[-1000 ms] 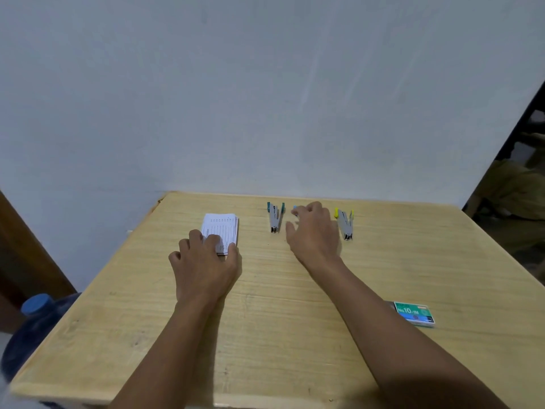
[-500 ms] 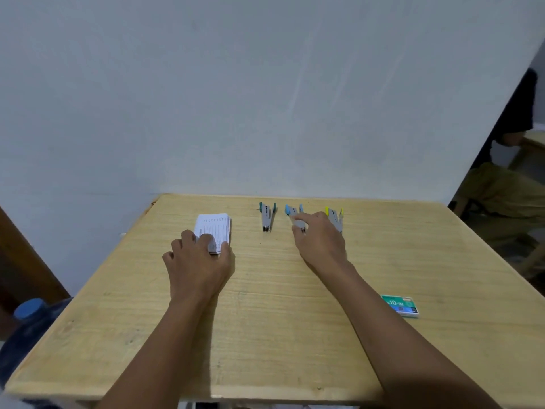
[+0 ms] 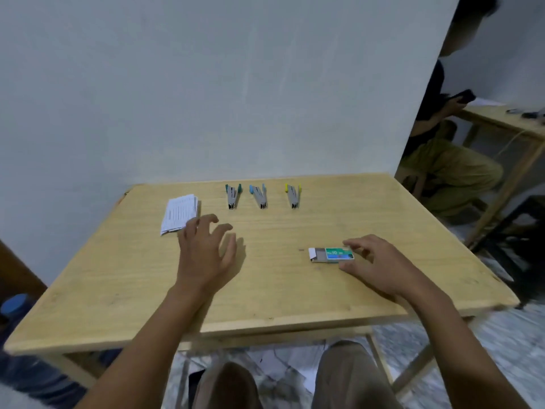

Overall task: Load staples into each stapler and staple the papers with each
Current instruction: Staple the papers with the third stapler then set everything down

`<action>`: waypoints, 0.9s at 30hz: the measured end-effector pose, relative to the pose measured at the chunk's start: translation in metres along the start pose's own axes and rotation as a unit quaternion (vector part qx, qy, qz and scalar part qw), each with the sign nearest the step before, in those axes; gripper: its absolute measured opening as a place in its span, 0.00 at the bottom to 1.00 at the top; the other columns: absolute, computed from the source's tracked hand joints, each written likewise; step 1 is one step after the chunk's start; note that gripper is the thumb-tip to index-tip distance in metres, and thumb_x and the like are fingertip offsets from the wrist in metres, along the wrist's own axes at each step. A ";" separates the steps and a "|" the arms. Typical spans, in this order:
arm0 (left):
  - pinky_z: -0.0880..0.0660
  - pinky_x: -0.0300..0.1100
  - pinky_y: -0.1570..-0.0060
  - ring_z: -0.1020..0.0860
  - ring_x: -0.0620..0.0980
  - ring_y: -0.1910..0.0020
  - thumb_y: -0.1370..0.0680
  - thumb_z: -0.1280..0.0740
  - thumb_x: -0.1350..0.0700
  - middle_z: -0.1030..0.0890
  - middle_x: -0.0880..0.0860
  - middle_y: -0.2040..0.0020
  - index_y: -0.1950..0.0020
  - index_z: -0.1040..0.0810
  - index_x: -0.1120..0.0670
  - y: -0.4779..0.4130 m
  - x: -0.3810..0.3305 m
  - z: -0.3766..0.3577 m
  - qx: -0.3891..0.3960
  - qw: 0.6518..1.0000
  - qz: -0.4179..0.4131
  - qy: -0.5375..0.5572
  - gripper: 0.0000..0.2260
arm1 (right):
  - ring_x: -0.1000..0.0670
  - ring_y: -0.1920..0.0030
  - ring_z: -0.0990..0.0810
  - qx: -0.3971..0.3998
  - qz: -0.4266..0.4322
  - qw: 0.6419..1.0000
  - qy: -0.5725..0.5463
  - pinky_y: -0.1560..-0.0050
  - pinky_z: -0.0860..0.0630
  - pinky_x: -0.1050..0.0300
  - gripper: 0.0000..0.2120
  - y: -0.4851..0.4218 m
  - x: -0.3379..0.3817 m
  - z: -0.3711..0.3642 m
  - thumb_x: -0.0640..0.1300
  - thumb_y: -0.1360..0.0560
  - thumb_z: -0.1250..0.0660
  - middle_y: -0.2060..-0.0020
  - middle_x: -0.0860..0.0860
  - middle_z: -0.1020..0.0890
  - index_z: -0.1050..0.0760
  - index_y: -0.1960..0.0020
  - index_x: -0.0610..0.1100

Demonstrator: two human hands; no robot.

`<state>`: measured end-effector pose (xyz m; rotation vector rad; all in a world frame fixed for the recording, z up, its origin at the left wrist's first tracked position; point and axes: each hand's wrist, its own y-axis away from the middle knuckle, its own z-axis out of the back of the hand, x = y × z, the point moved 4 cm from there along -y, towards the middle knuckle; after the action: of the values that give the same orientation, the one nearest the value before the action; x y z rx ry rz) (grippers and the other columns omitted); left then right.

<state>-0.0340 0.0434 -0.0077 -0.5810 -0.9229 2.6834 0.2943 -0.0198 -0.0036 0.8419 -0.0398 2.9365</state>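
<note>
Right hand [image 3: 380, 264] fingers are pinching the small cardboard staple box [image 3: 331, 255], its tray sliding out on the pale wooden bench [image 3: 295, 290]. Left hand [image 3: 205, 252] is hovering, fingers spread apart, its fingertips hiding a corner of the paper stack [image 3: 180, 213].

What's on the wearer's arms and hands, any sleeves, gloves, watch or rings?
Nothing visible. Both forearms are bare up to the frame edge, so no sleeves show. The left hand and right hand are ungloved, with no watch, band or ring that the view shows. Fingers are unmarked. Lower down, the knees show brownish-grey trousers.
</note>
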 end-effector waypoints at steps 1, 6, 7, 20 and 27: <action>0.39 0.50 0.44 0.30 0.57 0.41 0.26 0.38 0.48 0.22 0.54 0.43 0.49 0.16 0.51 0.009 -0.021 -0.003 0.025 0.999 -0.011 0.025 0.14 | 0.57 0.43 0.28 0.008 0.007 1.000 0.020 0.46 0.27 0.59 0.24 0.000 -0.004 -0.002 0.59 0.26 0.30 0.43 0.58 0.26 0.27 0.32 0.57; 0.46 0.43 0.43 0.38 0.50 0.36 0.22 0.38 0.45 0.29 0.50 0.35 0.42 0.19 0.47 0.039 -0.111 -0.022 0.133 0.986 -0.031 0.094 0.14 | 0.55 0.41 0.28 -0.020 0.040 0.999 0.023 0.40 0.27 0.52 0.19 -0.001 -0.003 -0.011 0.56 0.23 0.34 0.40 0.56 0.23 0.26 0.32 0.56; 0.46 0.43 0.43 0.40 0.50 0.36 0.22 0.40 0.45 0.31 0.50 0.34 0.40 0.20 0.47 0.041 -0.120 -0.025 0.148 0.984 -0.027 0.099 0.15 | 0.54 0.41 0.28 -0.023 0.043 0.999 0.023 0.39 0.27 0.51 0.19 -0.001 -0.003 -0.012 0.56 0.23 0.34 0.40 0.57 0.23 0.26 0.33 0.56; 0.45 0.46 0.39 0.41 0.49 0.36 0.20 0.45 0.47 0.33 0.50 0.33 0.33 0.26 0.41 0.043 -0.134 -0.035 0.233 0.964 -0.089 0.088 0.18 | 0.54 0.37 0.30 -0.046 0.075 0.995 0.042 0.41 0.33 0.51 0.19 0.000 -0.009 -0.018 0.60 0.22 0.37 0.36 0.58 0.25 0.28 0.32 0.59; 0.50 0.49 0.28 0.46 0.45 0.26 0.20 0.44 0.45 0.39 0.50 0.26 0.29 0.30 0.42 0.041 -0.130 -0.037 0.253 0.954 -0.037 0.157 0.19 | 0.54 0.39 0.31 -0.027 0.108 0.993 0.044 0.40 0.32 0.53 0.20 -0.002 0.007 -0.022 0.58 0.21 0.37 0.38 0.57 0.26 0.29 0.30 0.57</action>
<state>0.0944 -0.0143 -0.0228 -0.7932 -0.1551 2.5080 0.2770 -0.0160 -0.0188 0.7415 -0.2171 3.1536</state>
